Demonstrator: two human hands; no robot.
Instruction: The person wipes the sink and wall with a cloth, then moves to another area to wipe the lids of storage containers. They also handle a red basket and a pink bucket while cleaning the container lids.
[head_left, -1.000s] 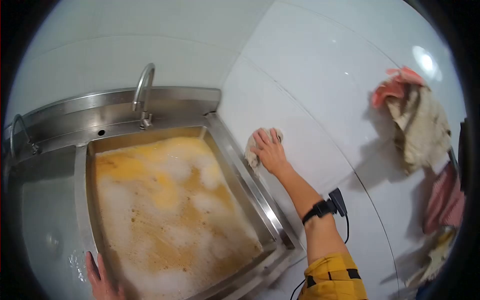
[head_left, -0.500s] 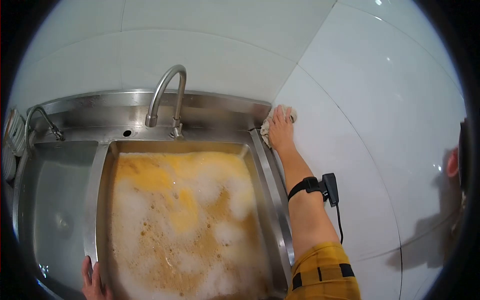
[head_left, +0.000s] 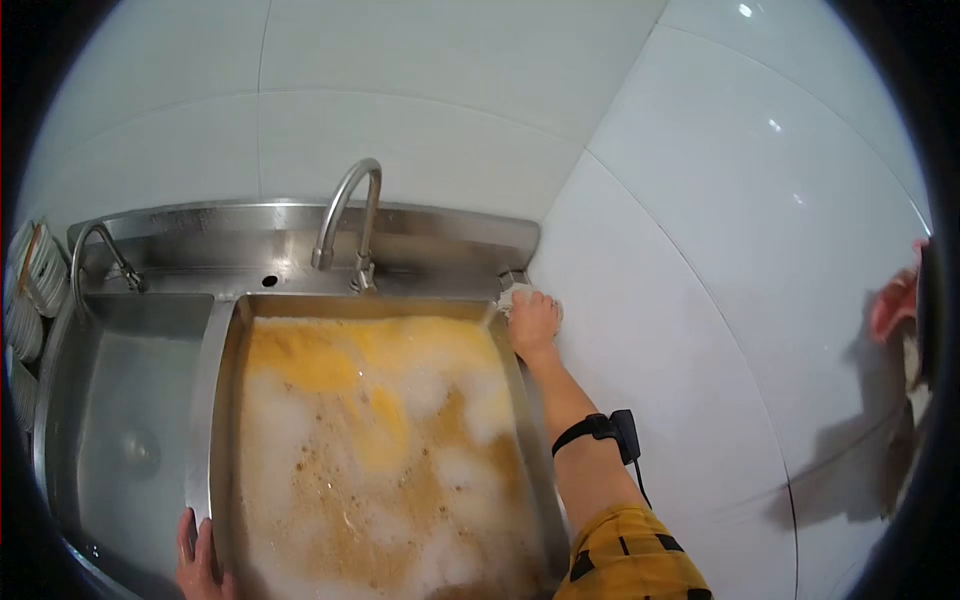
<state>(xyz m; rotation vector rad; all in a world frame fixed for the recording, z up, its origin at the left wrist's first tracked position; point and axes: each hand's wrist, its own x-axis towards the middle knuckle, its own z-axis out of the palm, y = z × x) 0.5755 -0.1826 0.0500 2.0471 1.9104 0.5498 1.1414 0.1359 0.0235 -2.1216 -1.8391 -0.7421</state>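
I have my right hand [head_left: 533, 322] pressed flat on a pale cleaning cloth [head_left: 519, 295], fingers together and curved over it, so that only a little of the cloth shows past my fingertips. The cloth sits at the far right corner of the stainless steel sink [head_left: 300, 235], where the sink's rim meets the white tiled wall [head_left: 700, 250]. A black wristband [head_left: 598, 431] with a small box and a cable wraps my right forearm, and a yellow checked sleeve [head_left: 625, 555] covers the arm nearer to me.

My left hand [head_left: 200, 560] rests at the near edge of the sink, on the divider between the two basins, fingers laid close together and flat on the metal; it holds nothing that I can see.

The right basin [head_left: 380, 450] is full of orange-brown water with white foam. The left basin [head_left: 125, 420] holds no such water and its drain shows. A curved faucet [head_left: 345, 225] stands behind the right basin, and a smaller tap [head_left: 100, 255] stands behind the left one. Stacked plates [head_left: 30, 290] show at the far left edge. At the far right edge hang some pink and pale rags [head_left: 900, 310], mostly cut off.
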